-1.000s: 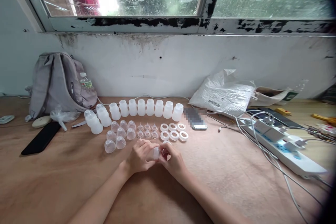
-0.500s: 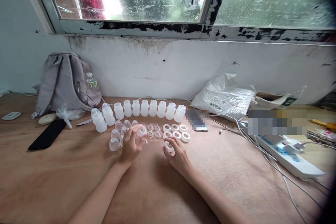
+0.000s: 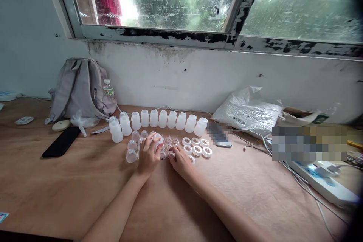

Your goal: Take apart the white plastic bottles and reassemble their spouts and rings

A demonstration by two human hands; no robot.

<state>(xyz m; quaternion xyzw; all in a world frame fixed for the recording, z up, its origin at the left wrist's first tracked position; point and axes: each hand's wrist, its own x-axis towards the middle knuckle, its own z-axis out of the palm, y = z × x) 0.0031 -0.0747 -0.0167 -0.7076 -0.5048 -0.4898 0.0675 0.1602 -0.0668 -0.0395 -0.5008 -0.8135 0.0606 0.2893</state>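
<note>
At twelve o'clock, frosted bottles in a row. Left hand half-curled around a clear cap; right hand with fingertips bunched at a clear teat, its ten o'clock; cannot tell if gripped. Risk: tight spacing; left knuckles might topple domes at nine o'clock.

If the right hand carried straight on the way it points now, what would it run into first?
The right hand would likely meet the small clear teat at its tips first, and may already touch it; depth is unclear. Beyond lie more teats, then the left hand.
</note>
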